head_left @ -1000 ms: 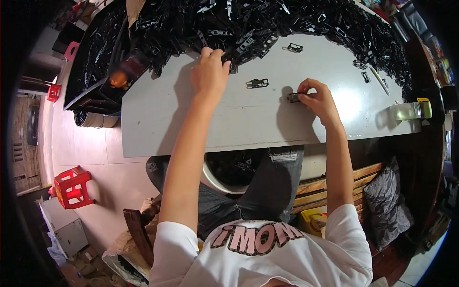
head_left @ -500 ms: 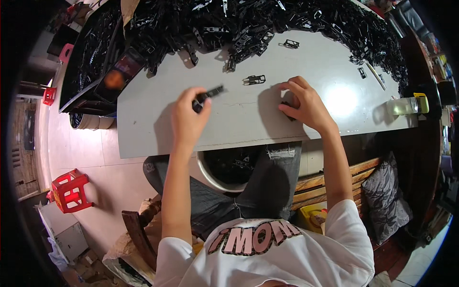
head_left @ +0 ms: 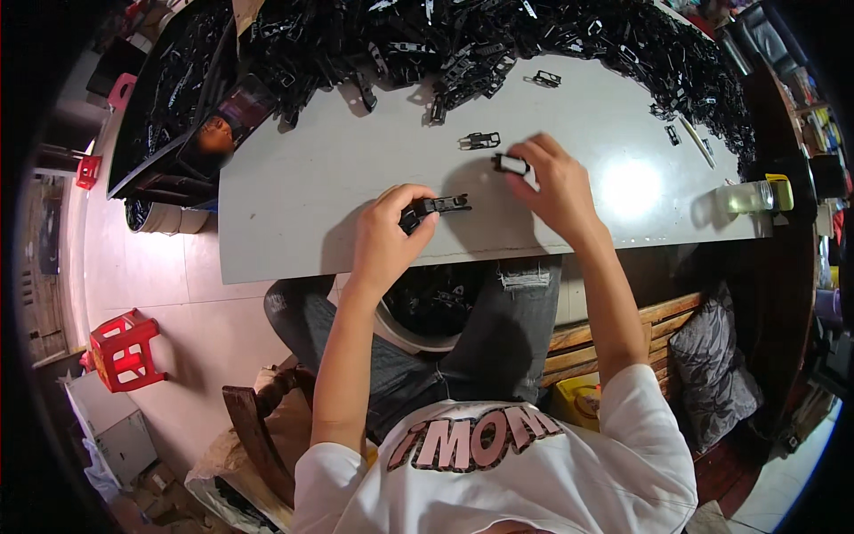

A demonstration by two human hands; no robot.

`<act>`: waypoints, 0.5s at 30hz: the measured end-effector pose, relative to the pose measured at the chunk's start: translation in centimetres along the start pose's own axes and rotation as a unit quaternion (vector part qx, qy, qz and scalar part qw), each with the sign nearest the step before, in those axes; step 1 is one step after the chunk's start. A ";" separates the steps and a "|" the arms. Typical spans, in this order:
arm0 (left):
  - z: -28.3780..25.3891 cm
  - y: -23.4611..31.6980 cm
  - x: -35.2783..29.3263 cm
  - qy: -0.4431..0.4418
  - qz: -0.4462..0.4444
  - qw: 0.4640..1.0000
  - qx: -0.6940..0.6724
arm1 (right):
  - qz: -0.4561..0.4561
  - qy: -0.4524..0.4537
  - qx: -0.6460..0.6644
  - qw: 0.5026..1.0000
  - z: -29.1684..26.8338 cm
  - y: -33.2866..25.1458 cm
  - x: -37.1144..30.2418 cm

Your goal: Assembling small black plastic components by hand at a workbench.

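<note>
Left hand (head_left: 384, 240), grip clamped on a long black plastic clip (head_left: 436, 206), held just above the grey counter (head_left: 294, 205) near its front edge. Right hand (head_left: 556, 182), fingers pinched on a small black clip piece (head_left: 510, 164) mid-counter. One loose black clip (head_left: 480, 140) lies just beyond it. Heap of black clips (head_left: 498, 36) runs along the far edge and right corner. Bare counter lies left of the hands. Clear bottle (head_left: 745, 196) at right edge.
</note>
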State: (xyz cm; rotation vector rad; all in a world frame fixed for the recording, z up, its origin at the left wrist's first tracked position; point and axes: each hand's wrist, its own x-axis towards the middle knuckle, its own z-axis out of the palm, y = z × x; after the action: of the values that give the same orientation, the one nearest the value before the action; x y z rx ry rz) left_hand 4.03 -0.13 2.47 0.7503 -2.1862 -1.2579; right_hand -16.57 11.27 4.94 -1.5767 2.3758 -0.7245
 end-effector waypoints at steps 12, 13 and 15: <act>-0.1 -0.7 -0.1 0.004 -0.026 0.999 -0.040 | -0.100 0.054 -0.088 0.990 3.0 0.6 4.4; -0.1 -0.7 -0.1 0.012 -0.020 0.999 -0.041 | -0.100 0.054 -0.088 0.990 2.9 0.5 4.3; 0.1 -0.7 0.0 0.012 -0.032 0.998 -0.045 | -0.122 -0.014 0.036 0.992 2.7 -0.2 3.7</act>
State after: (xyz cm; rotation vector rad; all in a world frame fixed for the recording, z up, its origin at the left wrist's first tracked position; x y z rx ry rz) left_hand 4.11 -0.32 1.80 0.8002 -2.0861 -1.3611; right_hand -16.80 7.13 3.03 -1.8536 2.1331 -0.8195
